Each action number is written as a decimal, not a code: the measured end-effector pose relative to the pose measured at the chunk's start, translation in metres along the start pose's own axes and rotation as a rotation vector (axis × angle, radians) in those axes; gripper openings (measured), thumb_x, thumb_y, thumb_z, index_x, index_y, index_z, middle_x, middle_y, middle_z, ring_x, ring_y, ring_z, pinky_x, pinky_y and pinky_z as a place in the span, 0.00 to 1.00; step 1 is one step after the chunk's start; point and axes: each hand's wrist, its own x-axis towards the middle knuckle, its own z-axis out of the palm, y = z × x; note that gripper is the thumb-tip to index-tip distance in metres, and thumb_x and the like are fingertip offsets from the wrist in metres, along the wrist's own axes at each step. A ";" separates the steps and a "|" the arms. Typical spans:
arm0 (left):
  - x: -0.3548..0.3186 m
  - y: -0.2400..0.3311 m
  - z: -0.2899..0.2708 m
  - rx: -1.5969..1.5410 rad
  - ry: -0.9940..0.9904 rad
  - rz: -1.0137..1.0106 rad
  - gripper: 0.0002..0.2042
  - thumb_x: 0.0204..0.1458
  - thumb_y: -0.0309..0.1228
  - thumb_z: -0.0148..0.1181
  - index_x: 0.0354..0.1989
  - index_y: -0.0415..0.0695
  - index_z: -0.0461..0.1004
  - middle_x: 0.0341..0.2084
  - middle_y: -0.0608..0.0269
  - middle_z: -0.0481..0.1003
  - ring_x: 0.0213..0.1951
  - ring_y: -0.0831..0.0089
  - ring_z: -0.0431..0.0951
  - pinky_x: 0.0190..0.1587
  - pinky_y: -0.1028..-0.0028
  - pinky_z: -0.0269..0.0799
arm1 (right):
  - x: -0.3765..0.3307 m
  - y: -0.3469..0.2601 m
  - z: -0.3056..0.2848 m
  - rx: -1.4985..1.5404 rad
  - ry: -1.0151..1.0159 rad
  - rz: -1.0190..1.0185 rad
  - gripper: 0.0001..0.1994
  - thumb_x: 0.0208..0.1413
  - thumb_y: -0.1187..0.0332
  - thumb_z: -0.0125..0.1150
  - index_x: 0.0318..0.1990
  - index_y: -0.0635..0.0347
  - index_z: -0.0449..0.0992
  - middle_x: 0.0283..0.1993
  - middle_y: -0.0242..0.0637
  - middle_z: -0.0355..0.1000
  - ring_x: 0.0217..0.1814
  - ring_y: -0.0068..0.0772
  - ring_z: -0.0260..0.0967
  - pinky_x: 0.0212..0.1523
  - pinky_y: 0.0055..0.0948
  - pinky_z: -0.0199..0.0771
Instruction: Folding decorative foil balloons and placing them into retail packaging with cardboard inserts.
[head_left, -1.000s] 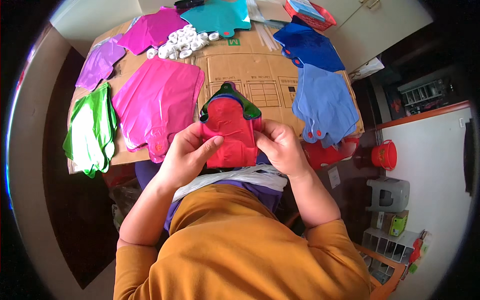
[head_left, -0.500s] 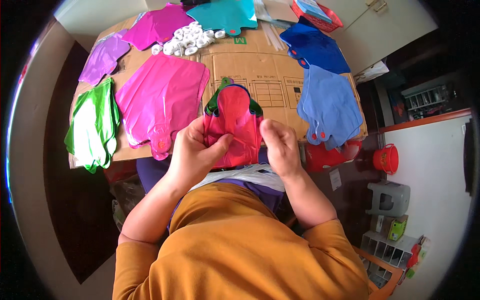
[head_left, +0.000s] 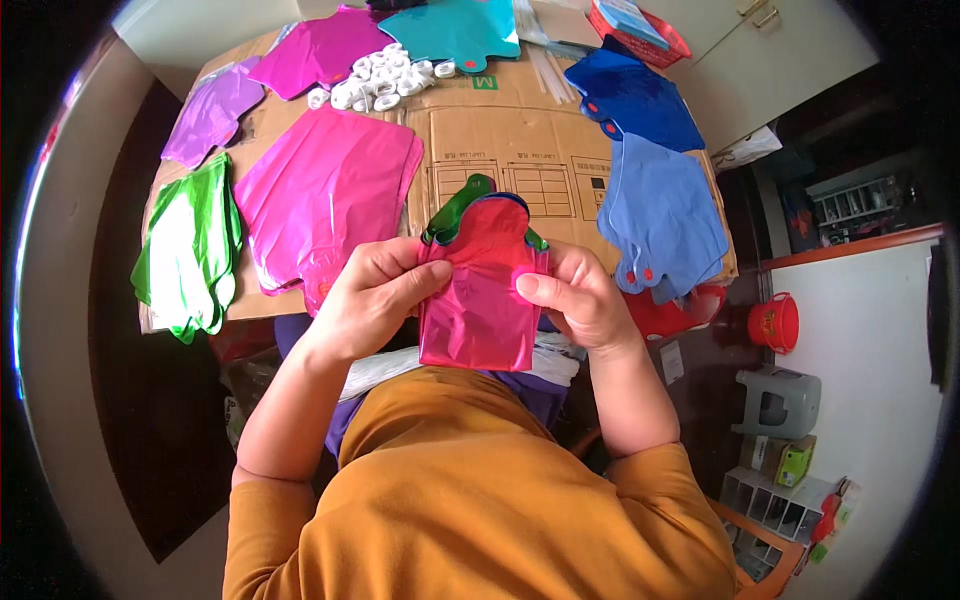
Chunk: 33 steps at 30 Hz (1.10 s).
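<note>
Both my hands hold a small stack of flat foil balloons over my lap, at the near edge of a cardboard-covered table (head_left: 500, 150). The top one is red (head_left: 478, 300); green (head_left: 455, 208) and dark blue edges peek out behind it. My left hand (head_left: 365, 300) grips the stack's left side, its thumb pressing the red foil. On the right side my right hand (head_left: 575, 300) pinches the stack, thumb on the front.
Piles of flat foil balloons lie on the cardboard: green (head_left: 190, 245), pink (head_left: 325, 195), purple (head_left: 210, 110), magenta (head_left: 320, 45), teal (head_left: 455, 25), dark blue (head_left: 630, 95), light blue (head_left: 660, 215). White rings (head_left: 380, 75) sit at the back. A red basket (head_left: 640, 25), red bucket (head_left: 773, 322) and grey stool (head_left: 780, 400) stand right.
The red balloon stack has been lifted and drawn nearer to me. My left thumb now presses its front; the green piece behind shifted to the upper left.
</note>
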 end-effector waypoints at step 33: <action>-0.005 0.014 0.014 0.073 -0.024 0.110 0.23 0.61 0.23 0.49 0.65 0.36 0.55 0.46 0.64 0.72 0.43 0.85 0.69 0.48 0.80 0.66 | -0.011 -0.006 -0.025 0.148 -0.056 -0.075 0.13 0.60 0.74 0.49 0.49 0.70 0.74 0.42 0.31 0.76 0.42 0.17 0.69 0.46 0.20 0.68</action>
